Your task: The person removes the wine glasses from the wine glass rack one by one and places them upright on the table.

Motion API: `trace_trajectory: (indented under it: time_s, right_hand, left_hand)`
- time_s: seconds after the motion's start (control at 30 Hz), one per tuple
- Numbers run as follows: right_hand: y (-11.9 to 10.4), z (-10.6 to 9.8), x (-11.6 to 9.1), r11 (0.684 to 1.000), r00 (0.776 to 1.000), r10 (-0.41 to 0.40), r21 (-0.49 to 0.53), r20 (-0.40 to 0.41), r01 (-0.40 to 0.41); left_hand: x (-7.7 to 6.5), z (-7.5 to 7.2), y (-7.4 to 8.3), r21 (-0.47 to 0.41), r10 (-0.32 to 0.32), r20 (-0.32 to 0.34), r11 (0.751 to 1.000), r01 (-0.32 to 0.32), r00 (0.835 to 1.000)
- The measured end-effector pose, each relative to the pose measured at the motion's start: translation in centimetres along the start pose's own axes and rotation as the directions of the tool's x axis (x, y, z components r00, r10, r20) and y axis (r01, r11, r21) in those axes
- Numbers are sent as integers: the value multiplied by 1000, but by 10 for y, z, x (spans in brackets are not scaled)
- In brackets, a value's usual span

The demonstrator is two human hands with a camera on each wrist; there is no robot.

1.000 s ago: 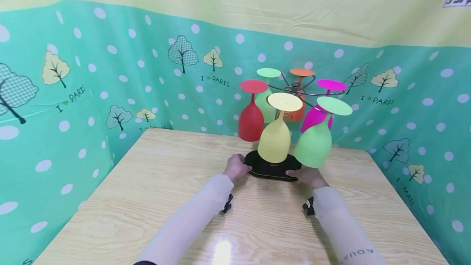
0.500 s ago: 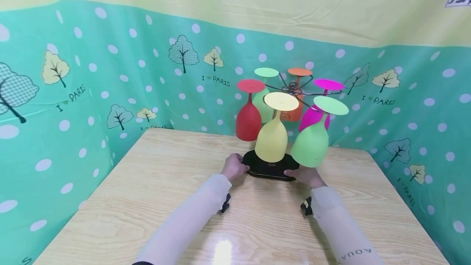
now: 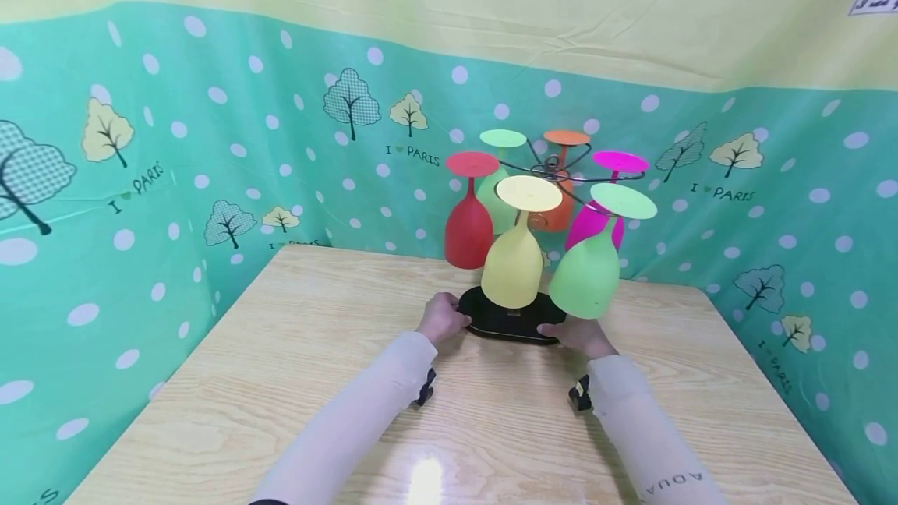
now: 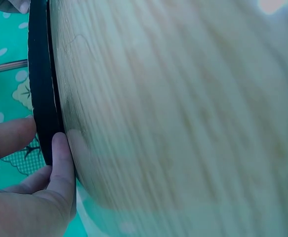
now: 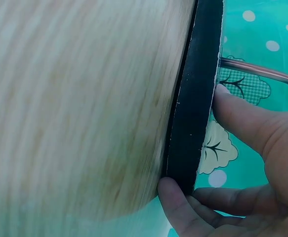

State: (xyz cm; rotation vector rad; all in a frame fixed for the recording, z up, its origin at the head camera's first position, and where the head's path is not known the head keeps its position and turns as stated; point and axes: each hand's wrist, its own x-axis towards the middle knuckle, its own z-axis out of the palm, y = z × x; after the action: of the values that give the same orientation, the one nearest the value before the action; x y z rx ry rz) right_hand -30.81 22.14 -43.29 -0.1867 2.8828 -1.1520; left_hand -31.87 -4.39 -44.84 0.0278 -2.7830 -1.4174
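A wine glass rack with a flat black oval base stands on the wooden table, carrying upside-down goblets by their feet on curled metal arms. My left hand pinches the base's left end, thumb on top and fingertips at the lower edge in the left wrist view. At the other end, my right hand grips the base the same way, its thumb on the upper face. A yellow goblet and a green goblet hang in front, with a red goblet at left.
Behind those hang a magenta goblet, an orange goblet and another green goblet, partly hidden. A patterned teal curtain rises close behind the table and along both sides.
The rack with its goblets has shifted a little to the left, and both hands have moved along with it. Their hold on the base looks the same.
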Motion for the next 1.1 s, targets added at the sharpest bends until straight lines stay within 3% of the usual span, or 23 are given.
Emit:
trace_trajectory:
  time_s: [1.1]
  right_hand:
    - [-7, 18, 7, 994, 993, -107, 15, -48, 108]
  left_hand:
    - [0, -19, -13, -5, -19, -5, 1000, 19, 1000]
